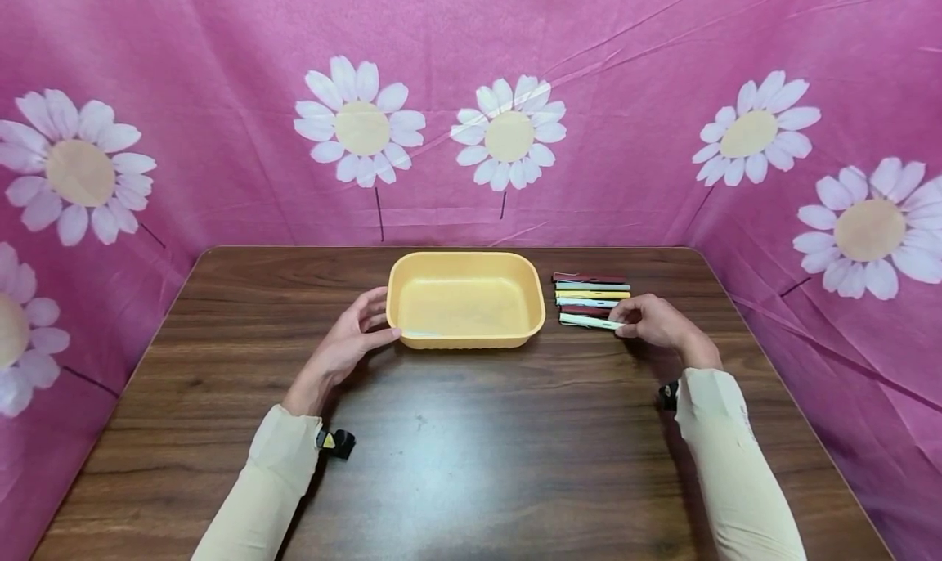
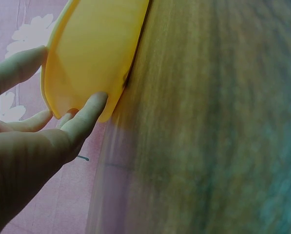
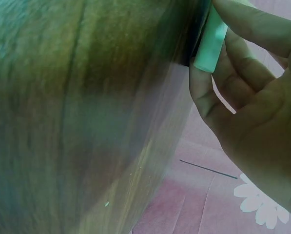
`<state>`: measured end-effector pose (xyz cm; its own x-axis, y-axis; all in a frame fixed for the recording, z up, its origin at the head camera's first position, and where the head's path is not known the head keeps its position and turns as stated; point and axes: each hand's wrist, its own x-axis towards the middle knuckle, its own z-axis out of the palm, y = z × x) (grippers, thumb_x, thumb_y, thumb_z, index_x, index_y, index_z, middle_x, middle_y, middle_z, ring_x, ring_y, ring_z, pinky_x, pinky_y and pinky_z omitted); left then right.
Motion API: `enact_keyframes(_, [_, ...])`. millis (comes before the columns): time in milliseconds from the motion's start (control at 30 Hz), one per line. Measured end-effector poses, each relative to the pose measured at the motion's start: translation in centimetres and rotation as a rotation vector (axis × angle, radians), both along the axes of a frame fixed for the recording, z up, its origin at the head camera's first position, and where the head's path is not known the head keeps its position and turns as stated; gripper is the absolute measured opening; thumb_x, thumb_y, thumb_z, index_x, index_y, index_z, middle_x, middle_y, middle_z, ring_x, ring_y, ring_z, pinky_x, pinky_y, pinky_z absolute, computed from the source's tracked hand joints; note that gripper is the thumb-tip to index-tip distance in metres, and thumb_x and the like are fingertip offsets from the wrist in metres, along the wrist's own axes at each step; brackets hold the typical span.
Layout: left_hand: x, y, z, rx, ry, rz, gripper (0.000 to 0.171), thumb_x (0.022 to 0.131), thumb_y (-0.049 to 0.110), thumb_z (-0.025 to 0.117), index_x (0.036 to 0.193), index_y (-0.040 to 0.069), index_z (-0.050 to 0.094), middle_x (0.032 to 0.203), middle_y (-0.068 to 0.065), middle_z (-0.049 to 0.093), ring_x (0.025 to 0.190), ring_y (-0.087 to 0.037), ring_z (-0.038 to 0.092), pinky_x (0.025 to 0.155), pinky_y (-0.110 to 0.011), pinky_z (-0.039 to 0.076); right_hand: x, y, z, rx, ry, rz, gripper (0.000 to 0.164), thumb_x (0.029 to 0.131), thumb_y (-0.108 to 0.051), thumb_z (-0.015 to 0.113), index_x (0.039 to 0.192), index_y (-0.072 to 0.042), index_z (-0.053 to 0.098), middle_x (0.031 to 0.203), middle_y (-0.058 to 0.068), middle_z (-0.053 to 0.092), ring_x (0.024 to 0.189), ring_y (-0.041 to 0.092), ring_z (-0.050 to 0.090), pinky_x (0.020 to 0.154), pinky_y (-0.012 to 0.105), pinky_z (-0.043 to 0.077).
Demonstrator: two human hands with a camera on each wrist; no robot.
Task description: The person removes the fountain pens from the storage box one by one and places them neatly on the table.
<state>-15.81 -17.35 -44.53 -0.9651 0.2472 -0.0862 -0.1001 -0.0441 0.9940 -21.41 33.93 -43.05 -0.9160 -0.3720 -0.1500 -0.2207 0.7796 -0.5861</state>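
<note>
A yellow rectangular plastic tub (image 1: 465,342) stands on the table. Spread around its left front corner, my left hand (image 1: 352,340) touches the rim and outer wall with fairly straight fingers. A pale strip (image 1: 423,334) shows inside near the front wall. To the right of the tub, my right hand (image 1: 657,324) pinches the right end of a whitish capped pen (image 1: 585,321) between thumb and fingers. This pen is the nearest of a row of pens lying side by side. In the right wrist view, the pale pen end (image 3: 212,51) shows between the fingers.
Behind the held pen lie a dark red pen (image 1: 581,310), a yellow pen (image 1: 581,294), a grey pen (image 1: 589,286) and others. The brown wood-grain table (image 1: 471,463) ends at a pink flowered curtain (image 1: 441,21) at the back and sides.
</note>
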Motion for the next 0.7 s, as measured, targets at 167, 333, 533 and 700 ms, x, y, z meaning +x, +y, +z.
enact_keyframes(167, [0.01,-0.02,0.0,0.002,-0.002,-0.001,0.08,0.09,-0.009,0.067,0.156,-0.003,0.024,0.152,-0.031,0.034,0.138,-0.045,0.037,0.095,-0.022,0.05,-0.03,-0.03,-0.01,0.038,0.023,-0.014,0.009,0.088,-0.002,0.076,0.096,-0.005,0.074,0.086,0.002,0.069,0.082,0.018,0.06,0.076,0.033,0.049])
enact_keyframes(333, [-0.07,-0.11,0.05,-0.001,-0.001,0.0,0.08,0.09,-0.01,0.067,0.157,-0.003,0.024,0.152,-0.031,0.034,0.138,-0.045,0.037,0.094,-0.022,0.051,-0.15,-0.12,-0.06,0.064,0.043,-0.016,0.008,0.089,-0.007,0.077,0.097,-0.005,0.074,0.086,0.001,0.068,0.081,0.016,0.06,0.075,0.032,0.049])
enact_keyframes(533, [-0.16,-0.09,0.0,-0.003,-0.003,-0.002,0.079,0.09,-0.009,0.067,0.156,-0.002,0.024,0.151,-0.031,0.035,0.138,-0.045,0.038,0.094,-0.022,0.05,-0.09,-0.25,0.14,0.057,0.073,-0.028,0.012,0.09,-0.007,0.077,0.1,-0.003,0.073,0.086,0.002,0.069,0.079,0.015,0.06,0.073,0.032,0.05])
enact_keyframes(700, [-0.22,-0.14,0.0,-0.005,-0.001,-0.001,0.079,0.09,-0.008,0.067,0.156,-0.002,0.025,0.152,-0.031,0.035,0.138,-0.044,0.038,0.095,-0.022,0.05,0.01,-0.38,0.51,0.043,0.119,-0.041,0.012,0.088,-0.005,0.077,0.1,-0.002,0.074,0.085,0.003,0.069,0.078,0.015,0.06,0.072,0.029,0.05])
